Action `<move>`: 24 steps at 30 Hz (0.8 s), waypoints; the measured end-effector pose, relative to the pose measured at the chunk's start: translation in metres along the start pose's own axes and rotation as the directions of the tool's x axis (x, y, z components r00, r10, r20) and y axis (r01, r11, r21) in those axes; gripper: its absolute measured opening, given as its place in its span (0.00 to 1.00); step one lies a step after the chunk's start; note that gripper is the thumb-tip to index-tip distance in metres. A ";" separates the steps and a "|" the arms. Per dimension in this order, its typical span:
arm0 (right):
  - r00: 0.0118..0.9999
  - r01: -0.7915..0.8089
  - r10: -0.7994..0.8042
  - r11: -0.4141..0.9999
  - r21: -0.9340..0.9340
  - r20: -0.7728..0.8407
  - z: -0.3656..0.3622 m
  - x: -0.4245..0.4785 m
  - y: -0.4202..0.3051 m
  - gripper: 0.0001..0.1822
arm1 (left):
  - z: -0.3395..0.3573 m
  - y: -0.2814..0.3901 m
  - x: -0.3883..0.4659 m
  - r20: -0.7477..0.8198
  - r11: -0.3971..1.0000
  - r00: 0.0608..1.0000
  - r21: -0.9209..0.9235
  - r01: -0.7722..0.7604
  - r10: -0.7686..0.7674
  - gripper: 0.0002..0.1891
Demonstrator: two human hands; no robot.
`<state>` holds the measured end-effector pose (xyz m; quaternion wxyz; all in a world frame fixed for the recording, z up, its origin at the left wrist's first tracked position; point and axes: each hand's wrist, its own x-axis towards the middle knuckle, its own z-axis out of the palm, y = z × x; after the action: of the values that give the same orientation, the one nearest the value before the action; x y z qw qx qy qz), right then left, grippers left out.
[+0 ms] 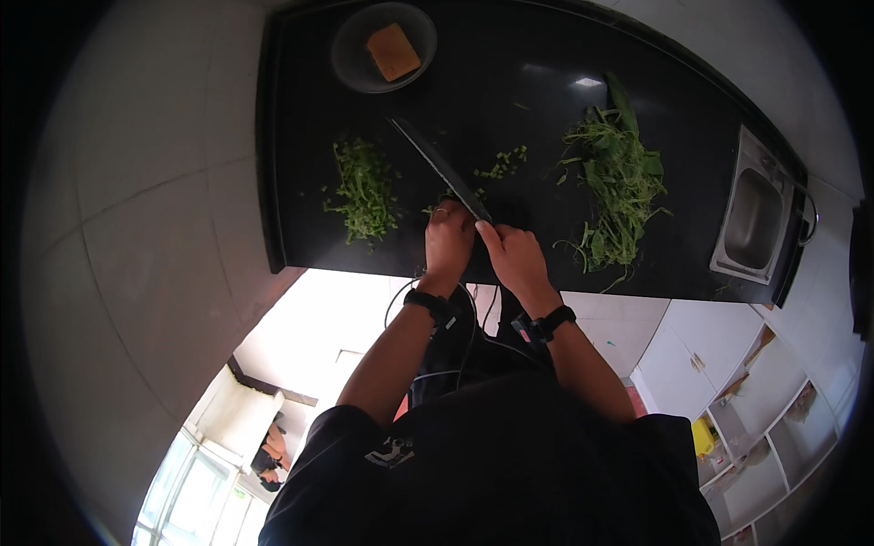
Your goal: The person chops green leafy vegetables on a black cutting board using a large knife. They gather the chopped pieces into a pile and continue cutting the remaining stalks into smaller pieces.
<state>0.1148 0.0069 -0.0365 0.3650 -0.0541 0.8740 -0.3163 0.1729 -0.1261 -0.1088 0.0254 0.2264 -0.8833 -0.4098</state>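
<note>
My right hand grips the handle of a long-bladed kitchen knife, whose blade points up and to the left over the black countertop. Beside it, my left hand has its fingers curled down on some green stems, mostly hidden under the fingers and the blade. A few cut green pieces lie just beyond the knife. To the left is a heap of chopped greens. A larger pile of uncut leafy greens rests on the right.
A round bowl with an orange-brown block in it stands at the back left. At the right end is a metal sink with a faucet. Cables hang by the counter's near edge. Another person is far off at lower left.
</note>
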 end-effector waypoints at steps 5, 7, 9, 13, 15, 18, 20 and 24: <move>0.999 -0.020 0.021 0.999 -0.025 0.037 -0.004 -0.030 0.015 0.35 | 0.001 -0.001 -0.004 -0.061 0.999 0.998 0.040 -0.019 0.022 0.03; 1.000 -0.013 0.013 1.000 -0.023 0.012 0.001 -0.030 0.019 0.35 | -0.004 -0.006 -0.005 -0.055 0.996 0.998 0.081 -0.025 0.030 0.03; 1.000 0.001 -0.001 1.000 -0.027 -0.003 0.002 -0.029 0.021 0.34 | -0.001 -0.007 -0.003 -0.055 0.998 0.998 0.068 -0.018 0.022 0.03; 1.000 0.013 -0.013 0.999 -0.041 -0.007 -0.001 -0.029 0.016 0.35 | -0.001 -0.007 -0.004 -0.063 0.999 0.998 0.046 0.006 -0.003 0.03; 1.000 0.008 -0.008 0.998 -0.059 -0.013 -0.002 -0.028 0.017 0.35 | -0.002 -0.005 -0.003 -0.058 0.999 0.998 0.036 0.007 -0.004 0.03; 1.000 0.005 -0.007 0.996 -0.086 -0.020 -0.004 -0.022 0.021 0.35 | -0.001 -0.003 -0.002 -0.040 1.000 0.999 0.012 0.015 -0.015 0.02; 1.000 0.010 -0.010 0.998 -0.067 -0.003 -0.005 -0.018 0.020 0.36 | -0.001 -0.005 -0.003 -0.026 1.000 1.000 0.008 0.017 -0.017 0.02; 1.000 -0.002 0.003 0.999 -0.043 0.030 -0.005 -0.003 0.008 0.37 | -0.001 -0.009 0.001 -0.026 1.000 1.000 0.009 -0.017 0.017 0.02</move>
<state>0.1153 0.0166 -0.0367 0.3772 -0.0654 0.8750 -0.2963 0.1753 -0.1321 -0.1148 0.0392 0.2242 -0.8866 -0.4026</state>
